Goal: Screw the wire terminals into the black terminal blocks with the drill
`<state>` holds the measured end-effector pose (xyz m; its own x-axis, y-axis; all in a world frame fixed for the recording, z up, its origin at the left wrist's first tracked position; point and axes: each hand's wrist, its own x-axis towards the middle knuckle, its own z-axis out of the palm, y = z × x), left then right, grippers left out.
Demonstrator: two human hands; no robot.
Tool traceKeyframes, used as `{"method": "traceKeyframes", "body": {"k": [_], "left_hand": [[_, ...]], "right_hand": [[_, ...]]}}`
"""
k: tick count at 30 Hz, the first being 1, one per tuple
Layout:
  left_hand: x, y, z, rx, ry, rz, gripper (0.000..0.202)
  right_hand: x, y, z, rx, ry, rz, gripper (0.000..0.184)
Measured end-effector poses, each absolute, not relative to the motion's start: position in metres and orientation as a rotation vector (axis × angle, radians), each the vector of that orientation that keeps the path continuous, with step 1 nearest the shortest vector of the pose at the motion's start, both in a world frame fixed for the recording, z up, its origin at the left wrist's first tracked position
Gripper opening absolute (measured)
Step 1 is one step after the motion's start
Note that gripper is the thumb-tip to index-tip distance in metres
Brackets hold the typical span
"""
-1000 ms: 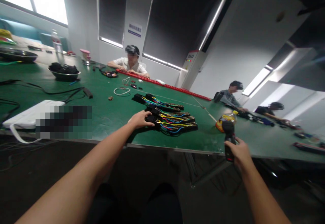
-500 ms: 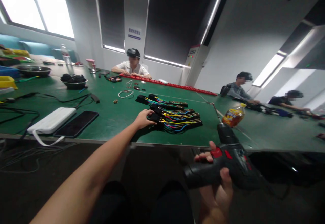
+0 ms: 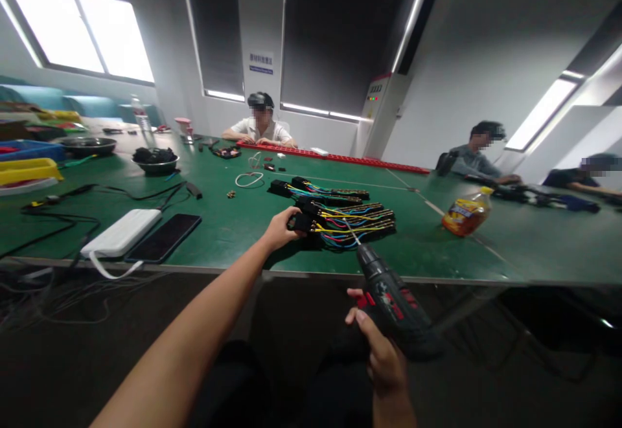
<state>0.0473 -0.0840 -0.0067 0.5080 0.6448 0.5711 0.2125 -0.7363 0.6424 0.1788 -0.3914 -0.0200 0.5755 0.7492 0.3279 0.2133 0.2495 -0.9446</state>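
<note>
My left hand [image 3: 280, 228] reaches across the green table [image 3: 218, 234] and grips the near end of a black connector block [image 3: 300, 222] in a stack of wire harnesses [image 3: 352, 223] with yellow, blue and red wires. My right hand [image 3: 379, 350] is closed round the handle of a black and red cordless drill [image 3: 391, 298]. The drill's bit points up toward the harnesses and its tip lies close to them.
A white power bank [image 3: 121, 232] and a dark phone [image 3: 165, 237] lie near the front edge at left, beside cables. A juice bottle [image 3: 465, 212] lies at right. A metal bowl [image 3: 155, 158], coloured trays [image 3: 26, 169] and three seated people are farther back.
My right hand has brought the drill from the right side, turned it, and now aims its bit at the harness stack. My left hand stays on the connector block.
</note>
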Motion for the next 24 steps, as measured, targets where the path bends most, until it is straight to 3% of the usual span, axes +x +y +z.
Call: {"method": "traceKeyframes", "body": {"k": [12, 24], "left_hand": [[0.051, -0.084, -0.019, 2.301, 0.624, 1.249, 0.058], [0.048, -0.091, -0.015, 2.397, 0.605, 1.243, 0.05]], "right_hand": [[0.158, -0.382, -0.022, -1.433, -0.901, 0.625, 0.034], [0.155, -0.375, -0.022, -1.387, -0.877, 0.632, 0.032]]}}
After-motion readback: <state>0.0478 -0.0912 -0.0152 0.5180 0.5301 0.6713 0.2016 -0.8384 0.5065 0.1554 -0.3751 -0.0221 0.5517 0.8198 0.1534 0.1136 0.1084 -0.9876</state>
